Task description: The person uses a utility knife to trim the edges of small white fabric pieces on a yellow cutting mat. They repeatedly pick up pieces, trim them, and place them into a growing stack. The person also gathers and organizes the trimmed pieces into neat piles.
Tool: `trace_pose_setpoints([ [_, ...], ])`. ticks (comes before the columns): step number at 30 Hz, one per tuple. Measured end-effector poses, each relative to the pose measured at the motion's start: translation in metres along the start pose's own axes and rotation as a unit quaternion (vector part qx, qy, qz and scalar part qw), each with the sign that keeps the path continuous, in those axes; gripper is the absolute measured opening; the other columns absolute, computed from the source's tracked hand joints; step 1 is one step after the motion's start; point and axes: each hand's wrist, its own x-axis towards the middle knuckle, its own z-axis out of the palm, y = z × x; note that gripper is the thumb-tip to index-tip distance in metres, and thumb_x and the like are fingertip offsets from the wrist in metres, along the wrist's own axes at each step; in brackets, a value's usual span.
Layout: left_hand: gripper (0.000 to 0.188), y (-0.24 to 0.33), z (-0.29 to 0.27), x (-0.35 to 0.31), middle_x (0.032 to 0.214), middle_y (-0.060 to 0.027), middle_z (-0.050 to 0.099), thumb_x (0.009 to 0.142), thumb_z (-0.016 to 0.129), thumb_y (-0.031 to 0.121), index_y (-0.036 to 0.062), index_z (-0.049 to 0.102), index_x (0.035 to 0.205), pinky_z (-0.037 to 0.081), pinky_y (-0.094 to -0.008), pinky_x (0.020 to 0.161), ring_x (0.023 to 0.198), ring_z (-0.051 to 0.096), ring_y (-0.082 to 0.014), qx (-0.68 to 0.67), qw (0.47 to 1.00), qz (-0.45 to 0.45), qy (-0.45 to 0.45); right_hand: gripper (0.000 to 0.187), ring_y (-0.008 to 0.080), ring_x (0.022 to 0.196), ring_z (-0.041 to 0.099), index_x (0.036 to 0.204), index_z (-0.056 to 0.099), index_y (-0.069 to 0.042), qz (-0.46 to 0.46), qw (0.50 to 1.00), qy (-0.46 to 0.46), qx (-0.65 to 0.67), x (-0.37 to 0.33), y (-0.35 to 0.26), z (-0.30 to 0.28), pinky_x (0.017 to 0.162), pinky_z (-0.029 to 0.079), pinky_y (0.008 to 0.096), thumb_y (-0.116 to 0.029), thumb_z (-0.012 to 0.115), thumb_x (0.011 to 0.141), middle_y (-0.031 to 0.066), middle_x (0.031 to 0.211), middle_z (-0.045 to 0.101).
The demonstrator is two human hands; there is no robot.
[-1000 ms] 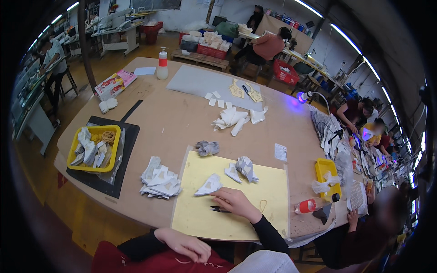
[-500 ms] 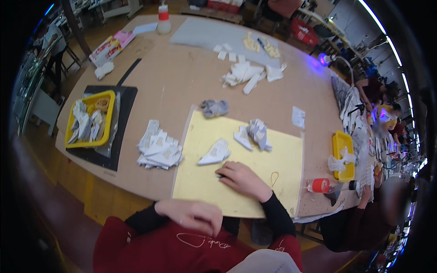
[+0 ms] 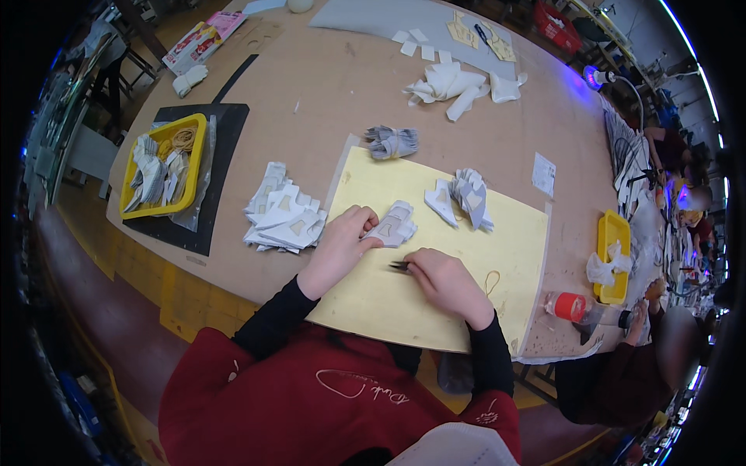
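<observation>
My left hand [image 3: 342,242] pinches the lower left edge of a small white cut piece [image 3: 392,224] with a beige patch, lying on the yellow sheet [image 3: 365,311]. My right hand [image 3: 447,281] is closed round a small dark pointed tool [image 3: 399,266], perhaps thread snips or tweezers. Its tip points left, just below the white piece and apart from it. Right of that piece lies a small fanned bunch of similar white pieces [image 3: 471,198]. A larger pile of them [image 3: 284,213] sits left of the sheet.
A grey tied bundle [image 3: 391,143] lies at the sheet's top edge. To the left stands a yellow basket [image 3: 203,147] of pieces and rubber bands. On the right are a clear bottle [image 3: 569,306], a yellow tray [image 3: 614,291] and a seated co-worker [image 3: 622,373]. A rubber band [image 3: 492,283] lies by my right hand.
My left hand has come up from near my body onto the white piece. My right hand still holds the dark tool and has shifted right. The view has tilted lower.
</observation>
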Motion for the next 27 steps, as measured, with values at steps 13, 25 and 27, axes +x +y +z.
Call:
trace_pose_setpoints([
  [13,0.027,-0.014,0.021,-0.021,0.097,-0.0102,0.058,0.077,0.075,0.003,0.0003,0.061,0.100,0.050,-0.0313,0.069,0.080,0.062,-0.0221,0.060,0.974,0.158,0.149,0.025,0.0076,0.078,0.053,0.116,0.064,0.001,0.084,0.950,0.131,0.272,-0.004,-0.013,-0.001,0.072,0.044,0.0219,-0.006,0.063,0.092,0.0010,0.090,0.062],
  [25,0.021,0.000,-0.002,-0.052,0.083,-0.0050,0.063,0.080,0.077,0.008,-0.0019,0.067,0.095,0.049,-0.0250,0.069,0.069,0.059,-0.0106,-0.103,0.994,-0.022,0.018,0.035,0.0097,0.069,0.050,0.122,0.064,-0.001,0.141,0.877,0.263,0.376,-0.052,-0.068,0.059,0.064,0.041,0.0231,-0.003,0.067,0.087,0.0042,0.083,0.058],
  [27,0.020,0.009,-0.011,-0.059,0.084,-0.0041,0.066,0.082,0.077,0.009,-0.0019,0.068,0.096,0.049,-0.0235,0.071,0.072,0.060,-0.0082,-0.172,0.983,-0.047,-0.032,0.036,0.0102,0.063,0.049,0.121,0.065,-0.001,0.072,0.922,0.281,0.257,-0.046,-0.073,0.057,0.056,0.039,0.0231,0.000,0.069,0.085,0.0054,0.082,0.058],
])
